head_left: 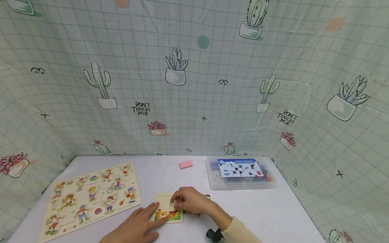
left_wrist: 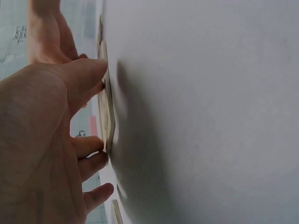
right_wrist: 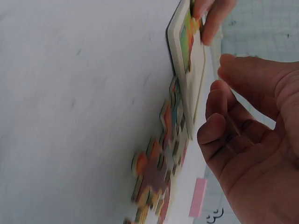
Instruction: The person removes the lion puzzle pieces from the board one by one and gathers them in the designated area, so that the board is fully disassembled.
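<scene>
A small wooden jigsaw board (head_left: 164,201) lies on the white table, its lower part filled with colourful picture pieces (head_left: 162,215) and its upper part bare wood. My left hand (head_left: 136,222) rests at the board's left and near edges with fingers spread and fairly straight. Over the upper right of the board hovers my right hand (head_left: 192,200), fingers loosely bent. In the right wrist view its thumb and fingertips stand slightly apart with nothing between them. Beside the board's right edge, loose jigsaw pieces (right_wrist: 154,172) lie in a heap, partly hidden under the right hand in the head view.
A large wooden puzzle board (head_left: 91,199) with sports figures lies at the left. A pink block (head_left: 185,164) sits toward the back. At the back right is a clear plastic case (head_left: 240,184) with a blue label. A small black object (head_left: 214,235) lies near the right forearm.
</scene>
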Motion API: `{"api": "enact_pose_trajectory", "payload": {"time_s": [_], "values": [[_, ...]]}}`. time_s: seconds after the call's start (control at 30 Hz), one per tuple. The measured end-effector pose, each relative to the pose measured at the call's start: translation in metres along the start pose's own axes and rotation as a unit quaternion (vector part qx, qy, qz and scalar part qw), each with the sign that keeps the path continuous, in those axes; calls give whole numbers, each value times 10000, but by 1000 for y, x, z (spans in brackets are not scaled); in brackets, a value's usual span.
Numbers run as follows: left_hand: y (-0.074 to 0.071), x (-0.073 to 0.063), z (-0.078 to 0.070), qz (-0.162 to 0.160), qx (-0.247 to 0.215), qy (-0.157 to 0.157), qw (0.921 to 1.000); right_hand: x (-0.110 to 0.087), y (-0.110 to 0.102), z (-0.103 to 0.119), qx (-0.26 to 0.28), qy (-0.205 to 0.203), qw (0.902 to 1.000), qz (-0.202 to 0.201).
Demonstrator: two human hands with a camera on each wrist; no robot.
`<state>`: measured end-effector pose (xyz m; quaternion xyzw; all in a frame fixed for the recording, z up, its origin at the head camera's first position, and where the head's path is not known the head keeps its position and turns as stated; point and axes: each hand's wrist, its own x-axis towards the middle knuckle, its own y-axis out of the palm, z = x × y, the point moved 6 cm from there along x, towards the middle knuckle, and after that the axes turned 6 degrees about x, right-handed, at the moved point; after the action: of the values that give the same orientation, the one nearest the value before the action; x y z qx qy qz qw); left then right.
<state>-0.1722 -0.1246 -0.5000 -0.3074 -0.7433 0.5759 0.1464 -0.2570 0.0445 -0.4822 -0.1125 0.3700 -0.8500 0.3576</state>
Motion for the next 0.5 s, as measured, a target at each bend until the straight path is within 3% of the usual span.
{"api": "enact_pose_trajectory", "payload": {"time_s": [0.27, 0.5], "values": [[9, -1, 2, 160, 4, -41, 9999, 13, 19, 15, -409, -407, 9980, 266], [12, -2, 2, 35, 202, 175, 9996, 16, 30, 22, -784, -714, 9934, 446]]}}
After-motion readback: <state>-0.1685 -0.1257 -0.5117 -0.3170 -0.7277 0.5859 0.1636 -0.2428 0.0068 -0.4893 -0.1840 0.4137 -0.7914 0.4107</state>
